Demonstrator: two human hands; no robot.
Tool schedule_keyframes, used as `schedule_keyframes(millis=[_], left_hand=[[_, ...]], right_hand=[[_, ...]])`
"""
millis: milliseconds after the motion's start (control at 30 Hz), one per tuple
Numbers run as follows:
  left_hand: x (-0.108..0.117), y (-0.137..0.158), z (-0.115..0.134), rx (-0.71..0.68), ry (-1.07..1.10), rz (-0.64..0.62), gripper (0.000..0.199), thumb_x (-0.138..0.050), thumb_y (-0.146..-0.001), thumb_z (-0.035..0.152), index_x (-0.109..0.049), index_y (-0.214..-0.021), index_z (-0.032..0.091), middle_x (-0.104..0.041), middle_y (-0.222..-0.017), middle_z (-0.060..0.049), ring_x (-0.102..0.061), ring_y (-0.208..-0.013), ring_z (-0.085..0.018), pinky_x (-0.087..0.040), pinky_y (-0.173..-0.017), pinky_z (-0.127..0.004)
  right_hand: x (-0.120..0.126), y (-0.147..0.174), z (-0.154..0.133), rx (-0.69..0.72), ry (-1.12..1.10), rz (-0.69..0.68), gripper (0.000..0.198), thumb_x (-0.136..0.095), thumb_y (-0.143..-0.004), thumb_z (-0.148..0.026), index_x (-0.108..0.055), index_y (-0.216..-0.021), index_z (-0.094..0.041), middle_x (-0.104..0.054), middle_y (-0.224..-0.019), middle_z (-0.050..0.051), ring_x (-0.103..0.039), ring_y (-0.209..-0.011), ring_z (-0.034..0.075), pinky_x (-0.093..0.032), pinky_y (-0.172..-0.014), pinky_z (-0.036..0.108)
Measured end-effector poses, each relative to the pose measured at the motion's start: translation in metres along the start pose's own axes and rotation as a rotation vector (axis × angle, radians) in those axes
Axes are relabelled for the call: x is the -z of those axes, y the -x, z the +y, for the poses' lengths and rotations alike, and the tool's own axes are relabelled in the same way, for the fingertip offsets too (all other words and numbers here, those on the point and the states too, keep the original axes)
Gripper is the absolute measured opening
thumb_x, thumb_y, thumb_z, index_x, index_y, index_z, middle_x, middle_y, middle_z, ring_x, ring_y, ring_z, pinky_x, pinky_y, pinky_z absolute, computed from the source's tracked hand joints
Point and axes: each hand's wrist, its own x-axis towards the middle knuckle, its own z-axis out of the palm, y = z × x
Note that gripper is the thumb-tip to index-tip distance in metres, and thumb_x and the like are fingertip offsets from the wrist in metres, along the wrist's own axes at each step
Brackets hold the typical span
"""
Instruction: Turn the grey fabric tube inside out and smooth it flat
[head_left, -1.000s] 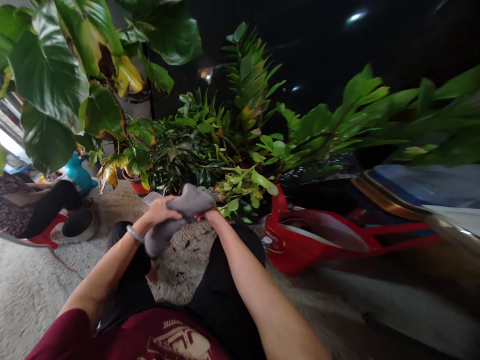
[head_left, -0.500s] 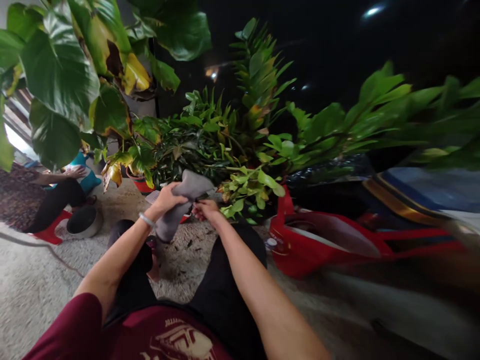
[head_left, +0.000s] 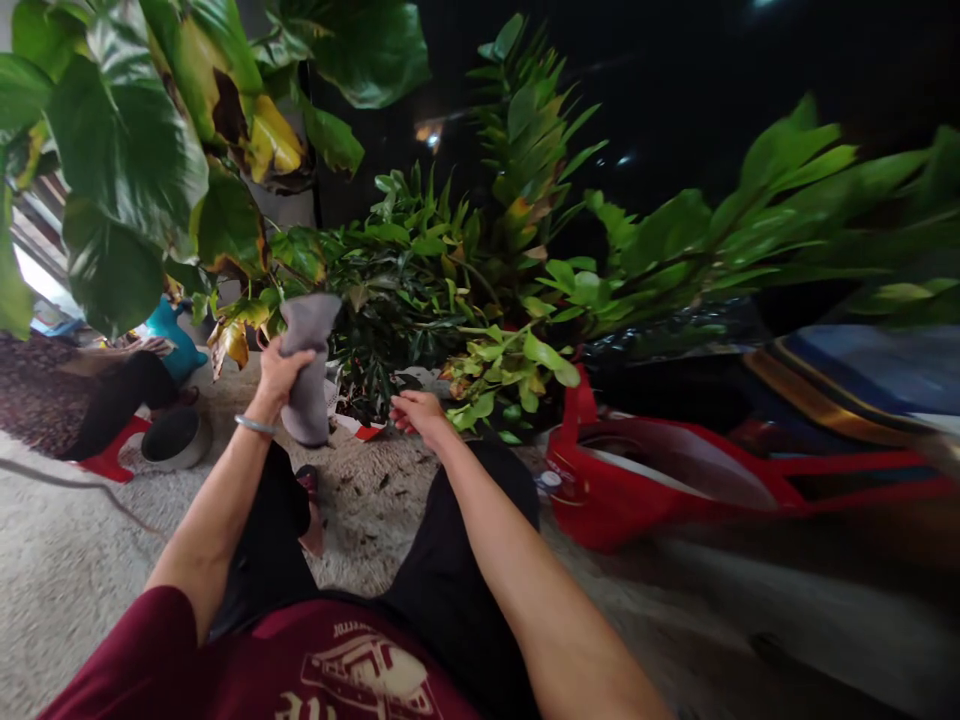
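My left hand (head_left: 283, 378) is closed around a grey, soft-looking fabric piece (head_left: 306, 385), thumb across its front. The piece stands upright, narrower in the middle and wider at both ends, with a dark lower edge; its exact kind I cannot make out. Apart from it, to the right, my right hand (head_left: 416, 412) has its fingers pinched together near the low leaves. Whatever lies between those fingertips is too small to name. A white and red box (head_left: 364, 430) lies on the ground behind and between the two hands.
Potted plants (head_left: 420, 250) crowd the far side, with large leaves (head_left: 120, 160) overhead at left. A red bag (head_left: 600, 500) stands at right. On the left, a person (head_left: 67, 390) sits on a red stool (head_left: 112, 455) beside a dark-lined pot (head_left: 174, 438).
My left hand has moved left and slightly up with the grey fabric piece, turning it more upright. My right hand has stayed nearly in place and is now apart from the piece.
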Motion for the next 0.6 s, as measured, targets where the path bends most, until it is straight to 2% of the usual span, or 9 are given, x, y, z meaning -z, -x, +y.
schedule_keyframes(millis=[67, 133, 167, 233, 300, 367, 433, 500, 600], left_hand=[[0.004, 0.035, -0.034, 0.171, -0.03, -0.066, 0.045, -0.085, -0.052, 0.026, -0.069, -0.093, 0.016, -0.07, -0.079, -0.002, -0.062, -0.069, -0.017, -0.053, -0.066, -0.031], [0.013, 0.074, -0.056, 0.297, -0.031, -0.11, 0.044, -0.087, -0.05, 0.026, -0.07, -0.089, 0.017, -0.069, -0.073, -0.003, -0.06, -0.063, -0.018, -0.051, -0.059, -0.031], [0.017, 0.088, -0.058, 0.313, -0.006, -0.113, 0.043, -0.088, -0.05, 0.028, -0.07, -0.089, 0.018, -0.069, -0.072, -0.003, -0.06, -0.062, -0.018, -0.051, -0.058, -0.032], [0.024, 0.1, -0.045, 0.286, 0.054, -0.071, 0.046, -0.088, -0.05, 0.03, -0.07, -0.091, 0.019, -0.069, -0.072, -0.002, -0.061, -0.062, -0.019, -0.051, -0.058, -0.032], [0.026, 0.086, -0.016, 0.166, 0.107, 0.021, 0.054, -0.088, -0.05, 0.031, -0.07, -0.099, 0.019, -0.07, -0.077, -0.001, -0.062, -0.067, -0.018, -0.053, -0.063, -0.031], [0.023, 0.053, 0.014, 0.002, 0.135, 0.113, 0.062, -0.088, -0.049, 0.03, -0.07, -0.107, 0.018, -0.071, -0.086, -0.001, -0.064, -0.074, -0.017, -0.054, -0.07, -0.029], [0.018, 0.019, 0.03, -0.121, 0.159, 0.162, 0.064, -0.086, -0.05, 0.031, -0.069, -0.111, 0.019, -0.072, -0.093, -0.002, -0.065, -0.08, -0.017, -0.054, -0.074, -0.028], [0.012, 0.001, 0.026, -0.116, 0.163, 0.158, 0.059, -0.085, -0.05, 0.031, -0.07, -0.106, 0.018, -0.072, -0.091, -0.001, -0.065, -0.078, -0.016, -0.054, -0.073, -0.028], [0.006, 0.02, -0.012, 0.123, 0.096, 0.042, 0.047, -0.085, -0.047, 0.029, -0.07, -0.09, 0.017, -0.07, -0.076, -0.001, -0.061, -0.065, -0.015, -0.052, -0.063, -0.029]], right_hand=[[0.001, 0.0, 0.001, 0.012, -0.003, -0.004, 0.015, -0.064, -0.089, -0.018, -0.061, -0.075, -0.017, -0.065, -0.052, -0.003, -0.055, -0.036, 0.009, -0.032, -0.033, 0.016], [0.004, -0.001, 0.004, 0.019, -0.001, -0.007, 0.018, -0.064, -0.089, -0.019, -0.061, -0.071, -0.017, -0.066, -0.052, -0.003, -0.055, -0.036, 0.009, -0.032, -0.033, 0.016], [0.005, -0.001, 0.005, 0.02, 0.002, -0.007, 0.019, -0.065, -0.088, -0.02, -0.061, -0.07, -0.017, -0.066, -0.052, -0.003, -0.054, -0.036, 0.009, -0.032, -0.033, 0.016], [0.006, -0.003, 0.007, 0.019, 0.008, -0.004, 0.02, -0.068, -0.086, -0.021, -0.06, -0.068, -0.017, -0.066, -0.052, -0.003, -0.054, -0.036, 0.009, -0.032, -0.034, 0.016], [0.007, -0.004, 0.009, 0.022, 0.012, 0.001, 0.019, -0.069, -0.084, -0.021, -0.06, -0.068, -0.017, -0.066, -0.052, -0.002, -0.054, -0.036, 0.009, -0.033, -0.034, 0.017], [0.005, -0.005, 0.009, 0.031, 0.012, 0.008, 0.015, -0.067, -0.085, -0.021, -0.06, -0.072, -0.018, -0.066, -0.054, -0.001, -0.056, -0.038, 0.01, -0.035, -0.035, 0.017], [0.003, -0.005, 0.008, 0.048, 0.009, 0.014, 0.01, -0.064, -0.085, -0.022, -0.061, -0.078, -0.018, -0.067, -0.056, -0.001, -0.058, -0.04, 0.011, -0.037, -0.037, 0.018], [0.001, -0.005, 0.007, 0.072, 0.01, 0.018, 0.008, -0.062, -0.086, -0.024, -0.061, -0.08, -0.019, -0.068, -0.058, -0.001, -0.059, -0.042, 0.012, -0.038, -0.038, 0.019], [0.0, -0.006, 0.008, 0.111, 0.03, 0.027, 0.012, -0.058, -0.087, -0.028, -0.061, -0.078, -0.019, -0.069, -0.059, -0.001, -0.06, -0.044, 0.013, -0.04, -0.041, 0.021]])
